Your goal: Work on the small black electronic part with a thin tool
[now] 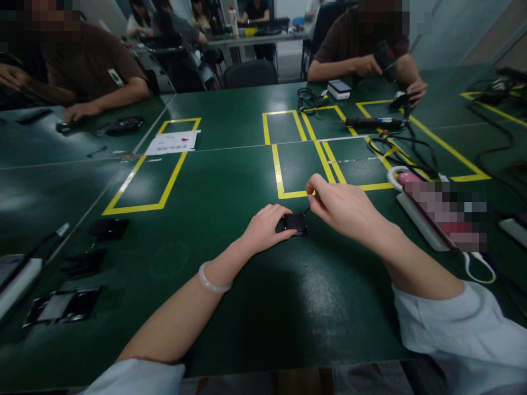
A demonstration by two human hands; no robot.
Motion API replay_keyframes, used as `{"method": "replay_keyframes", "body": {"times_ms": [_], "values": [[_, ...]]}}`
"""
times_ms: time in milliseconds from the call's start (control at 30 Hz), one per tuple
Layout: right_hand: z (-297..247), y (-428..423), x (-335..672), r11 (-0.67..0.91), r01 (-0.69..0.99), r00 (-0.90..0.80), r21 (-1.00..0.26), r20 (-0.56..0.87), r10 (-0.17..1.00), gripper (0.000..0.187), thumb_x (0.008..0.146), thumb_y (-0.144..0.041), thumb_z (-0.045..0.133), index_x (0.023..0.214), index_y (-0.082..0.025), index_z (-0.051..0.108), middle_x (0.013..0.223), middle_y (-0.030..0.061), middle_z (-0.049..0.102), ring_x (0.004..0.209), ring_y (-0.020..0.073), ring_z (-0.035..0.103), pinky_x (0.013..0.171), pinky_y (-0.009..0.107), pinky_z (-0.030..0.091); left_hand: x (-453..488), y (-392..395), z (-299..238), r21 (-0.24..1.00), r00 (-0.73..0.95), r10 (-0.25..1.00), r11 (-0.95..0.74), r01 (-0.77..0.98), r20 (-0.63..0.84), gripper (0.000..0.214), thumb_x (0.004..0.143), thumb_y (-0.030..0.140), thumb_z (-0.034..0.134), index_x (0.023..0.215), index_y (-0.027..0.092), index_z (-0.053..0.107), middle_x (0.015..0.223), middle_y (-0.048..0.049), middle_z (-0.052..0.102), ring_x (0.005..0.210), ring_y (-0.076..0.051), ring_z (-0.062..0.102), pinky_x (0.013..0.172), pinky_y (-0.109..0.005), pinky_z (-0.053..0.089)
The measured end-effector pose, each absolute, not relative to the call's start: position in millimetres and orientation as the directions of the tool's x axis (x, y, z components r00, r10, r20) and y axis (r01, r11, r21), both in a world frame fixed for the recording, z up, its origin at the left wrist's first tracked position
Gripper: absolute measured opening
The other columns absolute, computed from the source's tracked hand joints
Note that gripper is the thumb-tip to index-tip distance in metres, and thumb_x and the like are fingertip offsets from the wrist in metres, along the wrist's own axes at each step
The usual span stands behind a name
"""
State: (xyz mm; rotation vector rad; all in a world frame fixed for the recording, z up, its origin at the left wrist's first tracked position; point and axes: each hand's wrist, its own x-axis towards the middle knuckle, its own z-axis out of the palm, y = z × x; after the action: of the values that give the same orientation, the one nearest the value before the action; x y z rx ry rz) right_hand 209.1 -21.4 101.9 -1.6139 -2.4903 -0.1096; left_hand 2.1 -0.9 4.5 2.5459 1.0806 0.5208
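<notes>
A small black box-like part (295,223) lies on the green table (230,181) in front of me. My left hand (265,226) is closed on its left side and holds it down. My right hand (340,206) hovers just above and right of the part, its fingers pinched on a thin dark wire (307,209) that runs up from the part. A pale bangle (211,281) sits on my left wrist.
Yellow tape rectangles (150,175) mark the table. Black parts (109,227) and a tray (63,306) lie at the left. A white power strip (420,219), cables (401,148) and a soldering tool (373,123) are at the right. Other people sit across the table.
</notes>
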Motion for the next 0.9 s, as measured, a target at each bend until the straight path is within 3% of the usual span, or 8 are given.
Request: {"method": "replay_keyframes", "body": {"times_ms": [133, 500, 633, 733, 900], "values": [[104.8, -21.3, 208.1, 0.399, 0.917, -0.395, 0.006, 0.145, 0.907, 0.030, 0.098, -0.040, 0.032, 0.099, -0.020, 0.053, 0.072, 0.0032, 0.068, 0.063, 0.0191, 0.062, 0.052, 0.028, 0.021, 1.9, -0.7, 5.0, 0.428, 0.646, 0.735, -0.661, 0.616, 0.205, 0.037, 0.089, 0.050, 0.056, 0.110, 0.020, 0.055, 0.104, -0.0068, 0.061, 0.097, -0.024, 0.056, 0.084, -0.038, 0.047], [103.3, -21.5, 209.1, 0.428, 0.896, -0.405, -0.119, 0.180, 0.896, 0.023, 0.096, -0.031, 0.033, 0.108, -0.019, 0.048, 0.079, 0.0026, 0.069, 0.064, 0.0176, 0.061, 0.052, 0.027, 0.024, 2.1, -1.2, 6.0, 0.435, 0.647, 0.734, -0.661, 0.611, 0.206, 0.037, 0.088, 0.048, 0.058, 0.110, 0.019, 0.054, 0.104, -0.0066, 0.061, 0.095, -0.024, 0.056, 0.083, -0.037, 0.046], [103.7, -20.4, 209.3, 0.420, 0.903, -0.404, -0.087, 0.154, 0.902, 0.026, 0.097, -0.039, 0.033, 0.101, -0.020, 0.050, 0.075, 0.0025, 0.068, 0.064, 0.0181, 0.061, 0.052, 0.027, 0.023, 2.3, -1.0, 7.3, 0.433, 0.650, 0.732, -0.663, 0.610, 0.205, 0.037, 0.089, 0.048, 0.056, 0.110, 0.019, 0.054, 0.104, -0.0067, 0.061, 0.095, -0.024, 0.055, 0.084, -0.037, 0.046], [103.7, -19.9, 209.2, 0.401, 0.915, -0.392, -0.047, 0.134, 0.910, 0.026, 0.098, -0.035, 0.031, 0.102, -0.019, 0.051, 0.074, 0.0026, 0.067, 0.061, 0.0178, 0.059, 0.051, 0.027, 0.021, 2.4, -1.0, 7.5, 0.431, 0.652, 0.732, -0.663, 0.613, 0.199, 0.037, 0.089, 0.049, 0.056, 0.110, 0.019, 0.054, 0.104, -0.0070, 0.061, 0.095, -0.024, 0.055, 0.083, -0.037, 0.046], [102.4, -20.6, 209.6, 0.415, 0.904, -0.396, -0.097, 0.173, 0.902, 0.023, 0.096, -0.029, 0.031, 0.108, -0.019, 0.048, 0.078, 0.0022, 0.068, 0.062, 0.0164, 0.059, 0.052, 0.027, 0.023, 2.3, -0.7, 4.8, 0.435, 0.643, 0.736, -0.660, 0.613, 0.212, 0.037, 0.088, 0.050, 0.057, 0.110, 0.020, 0.054, 0.104, -0.0069, 0.061, 0.097, -0.024, 0.056, 0.085, -0.038, 0.046]]}}
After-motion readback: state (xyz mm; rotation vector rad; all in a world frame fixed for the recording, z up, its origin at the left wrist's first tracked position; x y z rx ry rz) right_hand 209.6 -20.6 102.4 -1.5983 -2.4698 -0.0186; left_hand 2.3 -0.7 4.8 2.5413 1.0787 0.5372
